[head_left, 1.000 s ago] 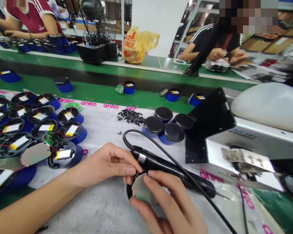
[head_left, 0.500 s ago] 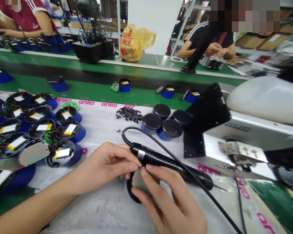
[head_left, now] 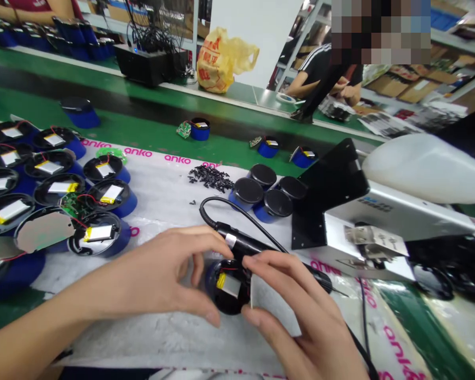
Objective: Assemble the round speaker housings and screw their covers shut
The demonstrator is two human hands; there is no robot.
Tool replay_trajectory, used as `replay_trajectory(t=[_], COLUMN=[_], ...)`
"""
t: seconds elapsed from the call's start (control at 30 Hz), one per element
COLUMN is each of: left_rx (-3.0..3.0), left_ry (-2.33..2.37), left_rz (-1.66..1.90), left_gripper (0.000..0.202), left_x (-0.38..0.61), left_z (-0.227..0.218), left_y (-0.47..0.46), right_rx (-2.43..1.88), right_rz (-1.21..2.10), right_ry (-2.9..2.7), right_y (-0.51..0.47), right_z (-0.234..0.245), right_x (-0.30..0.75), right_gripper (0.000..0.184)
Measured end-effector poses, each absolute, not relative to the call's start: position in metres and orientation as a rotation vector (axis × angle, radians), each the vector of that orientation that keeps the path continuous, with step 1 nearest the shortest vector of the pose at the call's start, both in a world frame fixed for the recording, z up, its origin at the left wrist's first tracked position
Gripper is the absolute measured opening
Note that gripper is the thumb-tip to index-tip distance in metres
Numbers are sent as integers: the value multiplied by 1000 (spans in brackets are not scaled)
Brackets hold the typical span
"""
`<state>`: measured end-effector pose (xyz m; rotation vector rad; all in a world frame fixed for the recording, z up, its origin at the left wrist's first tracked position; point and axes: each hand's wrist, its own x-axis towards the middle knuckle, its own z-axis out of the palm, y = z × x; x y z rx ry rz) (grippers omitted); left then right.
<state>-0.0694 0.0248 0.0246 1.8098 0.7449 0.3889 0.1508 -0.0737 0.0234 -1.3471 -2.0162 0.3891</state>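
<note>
My left hand (head_left: 170,274) and my right hand (head_left: 301,316) both hold one round blue-and-black unit (head_left: 227,287) low over the white sheet. Its open top shows a silver battery with a yellow end and red wires. My left thumb and fingers curl around its left side. The thumb and forefinger of my right hand pinch its right rim. A black electric screwdriver (head_left: 261,250) with a cord lies on the sheet just behind the unit, its tip pointing right.
Several open blue units with batteries (head_left: 51,184) crowd the left. A pile of black screws (head_left: 210,177) and three capped units (head_left: 265,195) lie behind. A white and black machine (head_left: 380,216) stands right. A green conveyor (head_left: 150,142) carries more units. Other people work beyond it.
The grey round cover that hid the unit's top is gone from it, and the battery inside now shows. My hands have shifted slightly up and the view has tilted.
</note>
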Motion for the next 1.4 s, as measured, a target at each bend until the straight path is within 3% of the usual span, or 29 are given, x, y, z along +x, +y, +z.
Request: replay_trajectory(t=[0.2, 0.33, 0.5, 0.7, 0.93, 1.4], left_rx=[1863, 1792, 1366, 1046, 1063, 1151], left_ry=[699, 595, 645, 663, 725, 905], left_rz=[293, 340, 168, 162, 199, 216], left_gripper=[61, 56, 68, 40, 36, 26], left_x=[-54, -53, -58, -56, -50, -38], left_z=[9, 10, 10, 3, 2, 15], left_y=[15, 14, 18, 23, 18, 16], right_rx=[-1248, -1241, -1311, -1292, -1312, -1462], right_rz=[622, 610, 556, 611, 719, 324], right_ry=[-1810, -1760, -1769, -1692, -1518, -2115], right_y=[-90, -96, -99, -101, -101, -92], right_z=[9, -7, -9, -9, -3, 26], right_x=[149, 148, 147, 141, 134, 137], right_gripper=[36, 35, 35, 34, 30, 33])
